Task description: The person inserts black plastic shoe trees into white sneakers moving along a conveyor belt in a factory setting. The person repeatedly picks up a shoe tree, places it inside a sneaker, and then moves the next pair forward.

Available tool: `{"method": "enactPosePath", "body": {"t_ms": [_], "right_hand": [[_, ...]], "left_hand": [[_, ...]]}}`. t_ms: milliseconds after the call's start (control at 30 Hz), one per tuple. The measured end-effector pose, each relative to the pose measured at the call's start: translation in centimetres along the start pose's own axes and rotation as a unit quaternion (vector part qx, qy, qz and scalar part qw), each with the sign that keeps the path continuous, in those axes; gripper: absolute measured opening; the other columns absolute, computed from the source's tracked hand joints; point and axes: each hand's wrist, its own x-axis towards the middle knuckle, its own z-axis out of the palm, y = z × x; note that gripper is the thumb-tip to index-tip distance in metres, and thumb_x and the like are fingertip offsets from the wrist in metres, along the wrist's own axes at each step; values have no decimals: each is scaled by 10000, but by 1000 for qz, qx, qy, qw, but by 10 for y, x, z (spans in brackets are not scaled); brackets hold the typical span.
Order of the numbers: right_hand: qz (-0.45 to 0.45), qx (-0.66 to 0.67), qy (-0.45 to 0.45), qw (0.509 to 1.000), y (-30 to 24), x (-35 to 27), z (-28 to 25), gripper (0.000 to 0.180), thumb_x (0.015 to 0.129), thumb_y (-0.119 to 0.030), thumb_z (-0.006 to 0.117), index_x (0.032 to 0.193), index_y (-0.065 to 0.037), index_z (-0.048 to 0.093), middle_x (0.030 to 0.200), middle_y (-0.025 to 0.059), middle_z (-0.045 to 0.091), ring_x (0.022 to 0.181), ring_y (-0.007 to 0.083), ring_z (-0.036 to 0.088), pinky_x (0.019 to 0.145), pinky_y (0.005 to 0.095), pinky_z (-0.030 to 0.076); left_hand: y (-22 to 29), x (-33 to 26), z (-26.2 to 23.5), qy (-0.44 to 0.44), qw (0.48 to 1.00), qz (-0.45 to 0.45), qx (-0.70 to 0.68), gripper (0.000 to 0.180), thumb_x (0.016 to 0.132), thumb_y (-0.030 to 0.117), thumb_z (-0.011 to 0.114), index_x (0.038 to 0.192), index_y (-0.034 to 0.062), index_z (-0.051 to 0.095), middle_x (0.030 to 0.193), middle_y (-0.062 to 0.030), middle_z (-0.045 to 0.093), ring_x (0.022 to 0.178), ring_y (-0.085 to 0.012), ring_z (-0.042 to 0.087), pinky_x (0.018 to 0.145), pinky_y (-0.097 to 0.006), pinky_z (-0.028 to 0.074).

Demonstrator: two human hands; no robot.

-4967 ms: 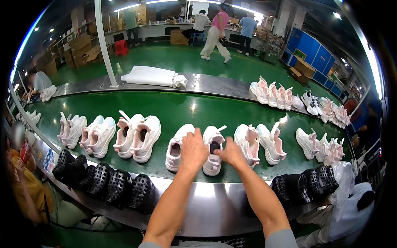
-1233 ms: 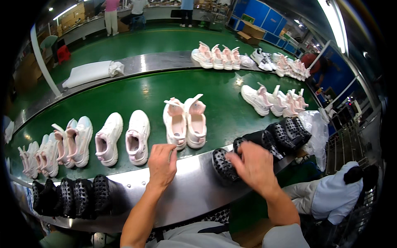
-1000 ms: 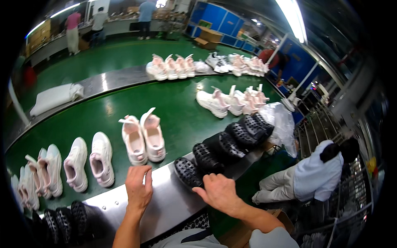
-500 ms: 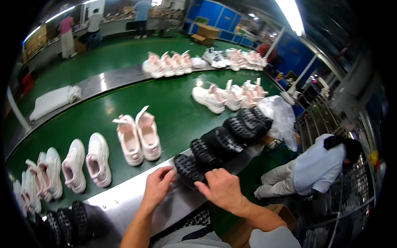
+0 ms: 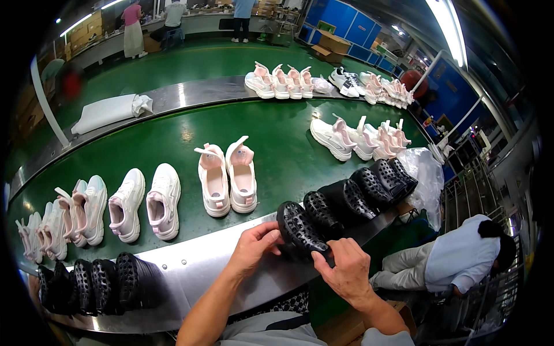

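A green floor runs back through a workshop to a long bench where people stand or sit; in front of it lies a green belt, with a metal ledge along its near edge.

The right hand appears to clamp the near end of a black perforated form, its thumb pressed on the rim and fingers curled beside it. The left hand is bent at the form's left side; whether its fingertips bear on it cannot be told. The form sits over the ledge's inner edge, tilted, far end toward the belt.

It looks like a moulded, hollow piece, so I would judge it light and fairly stiff, unlikely to break. The glossy skin may slide under dry fingers; the holes and the near rim should give the surest hold, with a second hand steadying the flank.

More black forms crowd just beyond it along the ledge toward a clear plastic bag; another black row lines its left end. A pair of white-and-pink shoes stands near the belt's near edge, toes away, their openings bare.
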Motion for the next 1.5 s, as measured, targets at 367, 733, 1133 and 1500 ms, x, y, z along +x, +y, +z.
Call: {"method": "enactPosePath", "body": {"t_ms": [367, 733, 1133, 1500], "right_hand": [[41, 60, 15, 997, 7, 7, -6, 342, 781, -286, 844, 894, -28, 649, 736, 76, 599, 683, 281, 608, 584, 403, 481], [59, 170, 30, 983, 17, 1, -10, 344, 808, -280, 822, 901, 2, 648, 737, 91, 600, 678, 266, 601, 604, 383, 494], [5, 148, 76, 986, 12, 7, -8, 424, 793, -263, 845, 1011, 17, 613, 806, 122, 591, 705, 279, 588, 604, 376, 491], [-22, 155, 26, 987, 5, 22, -21, 462, 857, -347, 797, 1036, 50, 646, 844, 157, 610, 724, 337, 627, 653, 404, 518]], "left_hand": [[-6, 18, 5, -77, 987, -41, -138, 202, 958, 146, 693, 1084, -8, 660, 989, -72, 704, 828, -137, 665, 717, -273, 554], [-15, 23, 7, -80, 988, 0, -130, 296, 892, 185, 776, 1099, -7, 686, 1001, -67, 723, 794, -137, 657, 680, -254, 535], [14, 9, 24, -81, 990, 70, -89, 239, 950, 127, 666, 1134, -26, 651, 1020, -91, 712, 812, -157, 652, 712, -299, 522], [45, -6, 32, -31, 984, 174, -32, 318, 937, 165, 698, 1160, -47, 618, 1067, -103, 707, 902, -156, 664, 797, -295, 530]]}}
